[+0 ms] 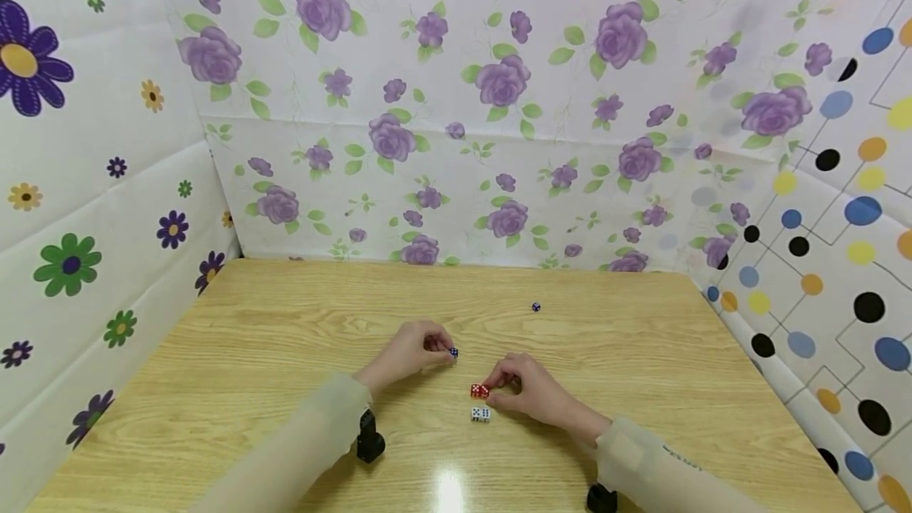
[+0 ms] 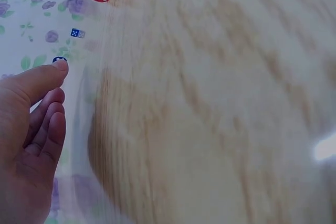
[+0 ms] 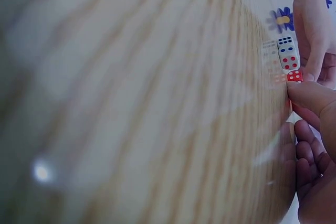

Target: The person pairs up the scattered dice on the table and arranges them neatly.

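Near the middle of the table my left hand pinches a dark blue die between thumb and fingers. In the left wrist view the thumb covers most of that blue die. To the right and closer to me, my right hand grips the right-hand one of two red dice, which sit side by side. Its thumb and fingertips are at that die's edges. Just in front of the red pair lie two white dice, also side by side. Another blue die lies farther back, apart from both hands.
The wooden table ends at a flowered cloth wall at the back. Patterned cloths also hang on the left and right sides. A black wrist mount sits at the left cuff. Light glares off the front of the tabletop.
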Action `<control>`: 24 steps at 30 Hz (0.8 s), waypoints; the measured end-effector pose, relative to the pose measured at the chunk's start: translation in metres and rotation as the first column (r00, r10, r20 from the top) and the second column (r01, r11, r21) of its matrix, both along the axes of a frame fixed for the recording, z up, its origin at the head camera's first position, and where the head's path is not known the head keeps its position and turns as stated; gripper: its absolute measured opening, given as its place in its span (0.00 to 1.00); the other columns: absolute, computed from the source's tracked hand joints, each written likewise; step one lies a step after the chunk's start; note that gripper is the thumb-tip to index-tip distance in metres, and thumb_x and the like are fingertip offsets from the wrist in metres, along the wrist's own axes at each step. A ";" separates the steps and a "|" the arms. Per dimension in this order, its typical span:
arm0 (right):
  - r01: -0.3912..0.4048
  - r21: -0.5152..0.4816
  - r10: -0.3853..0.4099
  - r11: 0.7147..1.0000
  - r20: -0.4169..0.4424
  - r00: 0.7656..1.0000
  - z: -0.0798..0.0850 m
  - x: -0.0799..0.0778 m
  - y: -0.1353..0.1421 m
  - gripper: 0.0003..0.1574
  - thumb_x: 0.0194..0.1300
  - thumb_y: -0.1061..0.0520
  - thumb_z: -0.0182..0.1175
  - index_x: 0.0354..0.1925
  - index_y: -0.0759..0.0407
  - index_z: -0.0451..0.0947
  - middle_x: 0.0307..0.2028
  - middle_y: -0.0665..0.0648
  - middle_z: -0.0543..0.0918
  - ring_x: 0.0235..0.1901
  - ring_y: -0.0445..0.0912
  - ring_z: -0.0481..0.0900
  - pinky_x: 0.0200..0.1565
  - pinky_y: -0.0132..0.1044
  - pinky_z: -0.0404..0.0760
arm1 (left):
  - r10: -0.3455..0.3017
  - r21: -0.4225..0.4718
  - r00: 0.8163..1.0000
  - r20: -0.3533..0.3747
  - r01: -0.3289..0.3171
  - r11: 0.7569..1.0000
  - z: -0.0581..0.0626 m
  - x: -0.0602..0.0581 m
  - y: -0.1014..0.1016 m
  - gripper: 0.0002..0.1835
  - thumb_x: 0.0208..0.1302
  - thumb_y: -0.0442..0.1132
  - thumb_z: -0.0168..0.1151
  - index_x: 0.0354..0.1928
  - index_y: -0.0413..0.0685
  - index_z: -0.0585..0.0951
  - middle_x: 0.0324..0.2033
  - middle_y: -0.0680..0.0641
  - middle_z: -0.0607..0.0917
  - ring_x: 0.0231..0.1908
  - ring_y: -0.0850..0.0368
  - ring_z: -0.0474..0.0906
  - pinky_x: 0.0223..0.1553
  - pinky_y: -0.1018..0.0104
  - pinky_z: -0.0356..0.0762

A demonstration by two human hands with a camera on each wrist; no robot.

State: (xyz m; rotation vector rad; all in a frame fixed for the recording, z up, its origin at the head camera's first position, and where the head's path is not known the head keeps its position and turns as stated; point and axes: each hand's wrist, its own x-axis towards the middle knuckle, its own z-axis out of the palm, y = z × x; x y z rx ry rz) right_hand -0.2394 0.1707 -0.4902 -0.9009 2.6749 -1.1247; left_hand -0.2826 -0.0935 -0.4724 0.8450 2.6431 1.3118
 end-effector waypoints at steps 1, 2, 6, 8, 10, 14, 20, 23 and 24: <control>0.000 0.000 0.000 1.000 0.002 1.000 0.000 0.000 0.000 0.08 0.60 0.52 0.71 0.39 0.44 0.83 0.37 0.44 0.82 0.39 0.39 0.74 0.41 0.30 0.72 | 0.000 -0.002 1.000 0.003 0.000 1.000 -0.001 0.000 0.001 0.06 0.58 0.38 0.73 0.35 0.46 0.85 0.30 0.51 0.84 0.30 0.64 0.76 0.33 0.74 0.77; -0.001 0.000 0.001 1.000 0.004 1.000 0.000 0.000 0.000 0.08 0.60 0.52 0.71 0.39 0.44 0.83 0.37 0.44 0.82 0.39 0.39 0.74 0.41 0.29 0.72 | -0.002 -0.003 1.000 0.004 0.003 1.000 -0.001 0.000 0.002 0.06 0.58 0.38 0.73 0.35 0.47 0.85 0.30 0.51 0.84 0.30 0.65 0.76 0.33 0.74 0.77; 0.000 -0.002 0.000 1.000 -0.003 1.000 0.000 0.000 0.000 0.08 0.60 0.52 0.71 0.39 0.45 0.83 0.37 0.44 0.83 0.39 0.39 0.74 0.42 0.30 0.72 | -0.009 -0.011 1.000 0.000 0.009 1.000 -0.004 0.001 0.007 0.06 0.58 0.38 0.73 0.36 0.48 0.85 0.30 0.53 0.84 0.30 0.65 0.76 0.34 0.74 0.77; 0.000 -0.005 0.000 1.000 -0.004 1.000 0.000 0.001 0.000 0.08 0.60 0.52 0.71 0.39 0.45 0.83 0.38 0.43 0.83 0.39 0.39 0.74 0.42 0.30 0.72 | -0.020 -0.011 1.000 -0.009 0.020 1.000 -0.005 0.001 0.009 0.06 0.58 0.38 0.73 0.36 0.48 0.86 0.30 0.53 0.84 0.30 0.66 0.76 0.34 0.74 0.77; 0.001 -0.007 -0.001 1.000 -0.007 1.000 0.000 0.001 0.000 0.08 0.60 0.52 0.71 0.39 0.44 0.83 0.38 0.43 0.83 0.40 0.40 0.74 0.43 0.30 0.72 | -0.037 -0.009 0.999 -0.019 0.037 0.999 -0.006 0.002 0.012 0.05 0.58 0.37 0.72 0.36 0.47 0.86 0.30 0.53 0.84 0.30 0.66 0.76 0.34 0.74 0.77; -0.003 -0.010 0.003 1.000 -0.005 1.000 0.001 0.002 0.000 0.08 0.60 0.51 0.71 0.39 0.44 0.83 0.38 0.43 0.83 0.40 0.41 0.75 0.43 0.31 0.73 | -0.064 -0.020 0.998 -0.023 0.064 0.998 -0.008 0.003 0.016 0.04 0.59 0.37 0.72 0.36 0.49 0.86 0.30 0.53 0.85 0.29 0.67 0.76 0.34 0.74 0.77; -0.003 -0.008 0.003 1.000 -0.006 1.000 0.001 0.002 0.000 0.08 0.60 0.52 0.71 0.39 0.44 0.83 0.37 0.43 0.83 0.40 0.40 0.75 0.43 0.30 0.73 | -0.052 -0.053 0.999 -0.013 0.051 0.997 -0.009 0.005 0.021 0.04 0.59 0.38 0.71 0.36 0.50 0.86 0.29 0.55 0.85 0.28 0.68 0.76 0.33 0.75 0.76; -0.005 -0.009 0.005 1.000 -0.005 1.000 0.000 0.001 0.001 0.08 0.60 0.51 0.71 0.39 0.43 0.83 0.37 0.43 0.83 0.40 0.40 0.75 0.43 0.30 0.73 | -0.050 -0.069 0.999 -0.019 0.049 0.996 -0.009 0.007 0.023 0.04 0.59 0.39 0.72 0.36 0.50 0.86 0.29 0.55 0.85 0.28 0.67 0.75 0.32 0.74 0.76; -0.006 -0.011 0.006 1.000 -0.003 1.000 0.000 0.001 0.001 0.08 0.60 0.50 0.71 0.39 0.43 0.83 0.37 0.43 0.83 0.40 0.40 0.75 0.43 0.30 0.73 | -0.047 -0.078 0.999 -0.021 0.045 0.996 -0.009 0.008 0.024 0.04 0.59 0.39 0.72 0.36 0.50 0.86 0.29 0.55 0.85 0.28 0.67 0.75 0.32 0.74 0.75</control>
